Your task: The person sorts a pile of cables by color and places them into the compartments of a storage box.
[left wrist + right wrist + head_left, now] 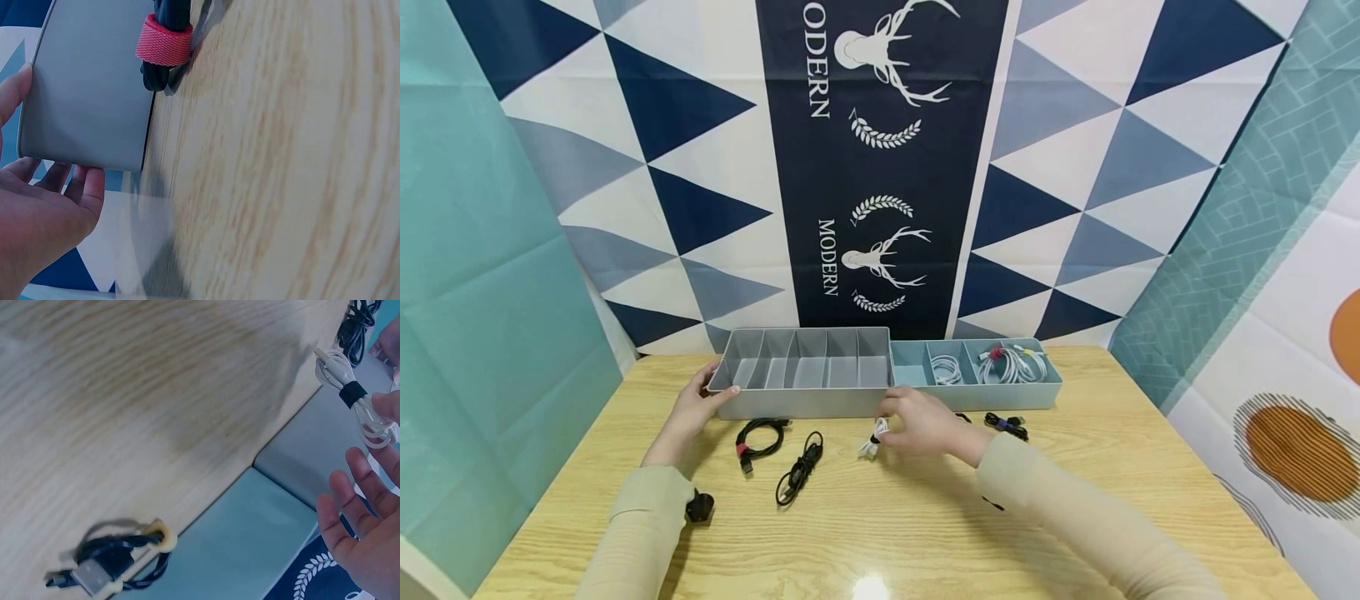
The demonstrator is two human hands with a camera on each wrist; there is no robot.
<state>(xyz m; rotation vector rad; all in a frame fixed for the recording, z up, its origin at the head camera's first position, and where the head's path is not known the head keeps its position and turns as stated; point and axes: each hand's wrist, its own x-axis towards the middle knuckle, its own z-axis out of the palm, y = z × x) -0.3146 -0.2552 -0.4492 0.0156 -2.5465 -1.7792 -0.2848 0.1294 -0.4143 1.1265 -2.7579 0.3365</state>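
My left hand (688,412) grips the left end of a long grey compartment box (812,404), its thumb at the front rim and its fingers on the end wall. In front of the box's right end, my right hand (922,423) pinches a bundled white cable (877,437). In the right wrist view the white cable (337,370) shows a black strap around its middle, with the thumb on its looped end. Nearest the left hand on the table lies a coiled black cable (763,451) with a red strap, whose band (164,42) shows in the left wrist view.
A blue compartment box (1000,397) adjoins the grey one and holds coiled white cables (1011,367). On the wooden table (760,550) lie another black cable (801,472), a black plug (700,506) and a blue-strapped black cable (1006,426). A patterned cloth backdrop stands behind.
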